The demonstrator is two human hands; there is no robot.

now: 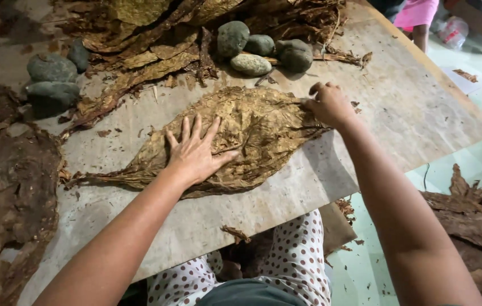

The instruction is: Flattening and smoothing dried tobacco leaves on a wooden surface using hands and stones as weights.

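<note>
Left hand (195, 153): fingers (186, 131) spread wide, palm pressed flat on a large dried brown leaf (252, 122). Right hand (328, 105): fingers curled, pinching the leaf's right edge. The leaf lies flat at the centre of the pale desk (411, 107), stem end pointing left. Beyond it sit four rounded grey stones (260, 50) against a heap of dried leaves (156, 34); further stones (52, 79) lie at left, beside a darker leaf pile (8, 187).
</note>
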